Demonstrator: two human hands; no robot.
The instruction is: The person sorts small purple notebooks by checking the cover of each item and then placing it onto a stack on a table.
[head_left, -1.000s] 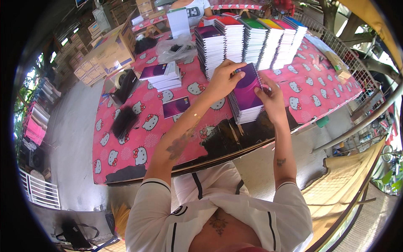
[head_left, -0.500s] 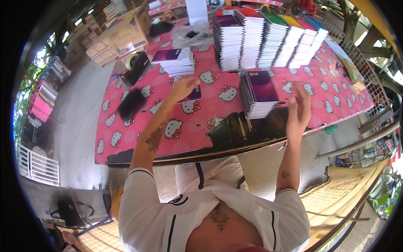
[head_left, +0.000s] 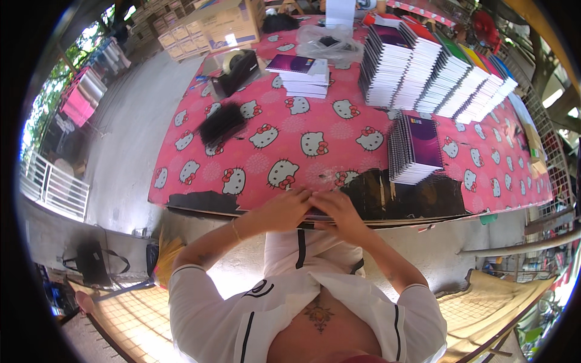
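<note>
My left hand [head_left: 286, 209] and my right hand [head_left: 341, 212] meet at the near edge of the table. Both are closed, with the fingers almost touching. A dark purple notebook [head_left: 313, 212] shows only as a sliver between them; most of it is hidden by my hands. Off to the right stands a short stack of purple spiral notebooks [head_left: 423, 142]. Farther back on the left, a small pile of white-edged notebooks [head_left: 305, 83] has a purple cover on top.
Tall stacks of spiral notebooks [head_left: 417, 66] in several colours fill the back right. A black tape dispenser [head_left: 237, 74] and a black fuzzy bundle [head_left: 222, 123] lie on the left of the pink patterned table [head_left: 260, 160]. Behind are a clear plastic bag [head_left: 330, 42] and cardboard boxes [head_left: 230, 27].
Both hands have come together at the near table edge, the left moving back toward me and the right moving left. The purple notebook under my left hand has left its spot on the table.
</note>
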